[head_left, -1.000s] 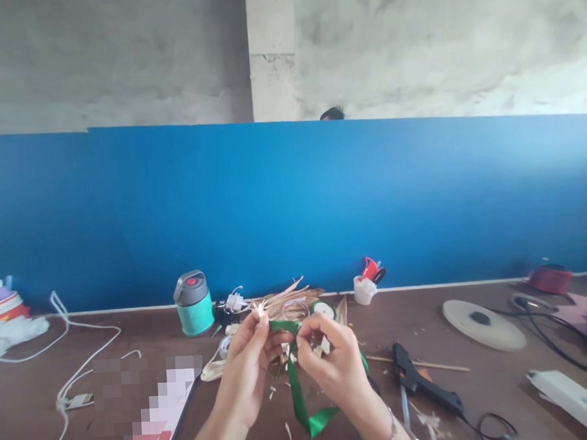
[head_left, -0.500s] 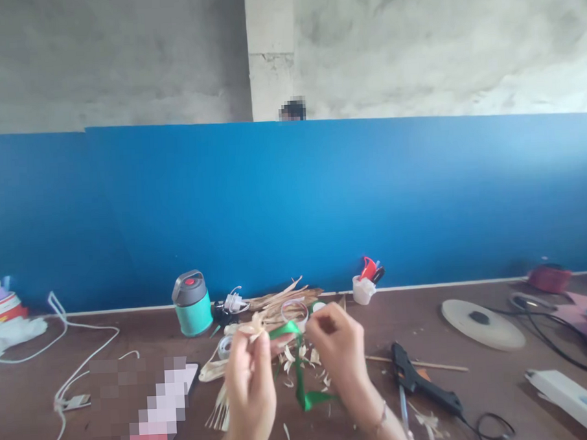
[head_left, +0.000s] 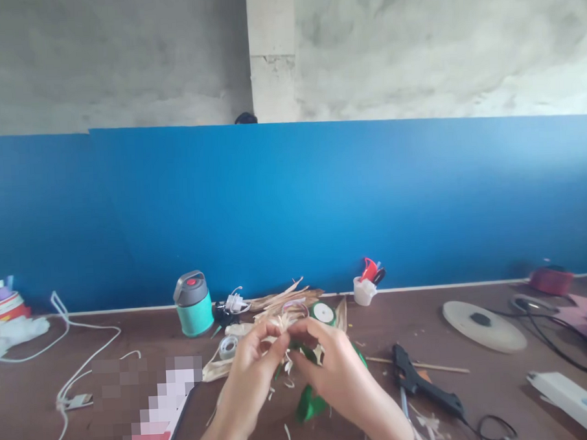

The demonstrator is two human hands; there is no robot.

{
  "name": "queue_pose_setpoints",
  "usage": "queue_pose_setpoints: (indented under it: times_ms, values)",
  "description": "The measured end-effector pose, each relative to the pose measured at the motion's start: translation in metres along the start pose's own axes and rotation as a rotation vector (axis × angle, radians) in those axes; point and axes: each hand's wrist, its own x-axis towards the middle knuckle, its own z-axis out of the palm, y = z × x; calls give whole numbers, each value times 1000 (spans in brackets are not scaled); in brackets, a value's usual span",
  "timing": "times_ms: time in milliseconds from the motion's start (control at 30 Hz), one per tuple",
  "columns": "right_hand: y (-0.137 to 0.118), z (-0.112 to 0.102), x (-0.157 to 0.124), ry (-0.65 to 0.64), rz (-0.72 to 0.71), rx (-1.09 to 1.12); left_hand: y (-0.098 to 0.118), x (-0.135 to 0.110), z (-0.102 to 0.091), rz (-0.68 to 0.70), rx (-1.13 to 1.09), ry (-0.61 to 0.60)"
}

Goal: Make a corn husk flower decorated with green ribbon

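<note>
Lower centre of frame: left hand [head_left: 255, 361] pinches a pale, frayed flower [head_left: 281, 321], flaring upward, long axis near upright; glossy green ribbon [head_left: 311, 405] hangs downward below; right hand [head_left: 333, 360] beside flower, grip cannot be told.

This place is looking like a craft workshop — a black glue gun [head_left: 424, 381] is lying on the right of a brown table [head_left: 405, 322], dry strips [head_left: 282, 299] are resting near the far edge, and green ribbon [head_left: 311, 406] is showing among scattered scraps [head_left: 288, 432]. Beyond, a blue partition [head_left: 293, 207] is standing before a bare cement wall [head_left: 436, 51] (someone's dark hair [head_left: 245, 119] is peeking over).
</note>
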Motion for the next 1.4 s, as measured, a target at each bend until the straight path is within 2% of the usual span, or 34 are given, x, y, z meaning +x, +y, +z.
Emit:
queue_pose_setpoints:
  times_ms: [100, 267, 433, 567, 667, 733, 933, 1133, 1233, 1300, 1400]
  values:
    - [4, 0, 1, -41, 75, 53, 1, 0, -3, -42, -45, -45]
    - [7, 0, 4, -131, 241, 254, 6, 2, -2, -34, -157, -72]
    - [10, 3, 7, -119, 256, 328, 2, 6, -6, -27, -147, -90]
    - [18, 7, 8, -107, 329, 419, 1, 9, -8, -37, -122, -99]
    - [20, 11, 8, -108, 387, 487, 3, 8, -8, 11, -131, -118]
    - [19, 11, 9, -87, 387, 499, 3, 8, -7, 14, -143, -109]
    - [12, 9, 7, -71, 266, 364, 3, 8, -8, 24, -155, -70]
    - [17, 12, 8, -122, 293, 466, 9, 5, -8, -15, -194, -128]
    - [16, 12, 7, -139, 305, 506, 9, 4, -6, -97, -271, -130]
    - [15, 12, 7, -115, 314, 486, 6, 4, -5, -149, -340, -144]
    - [11, 10, 7, -52, 308, 443, 3, 5, -4, -155, -414, -128]
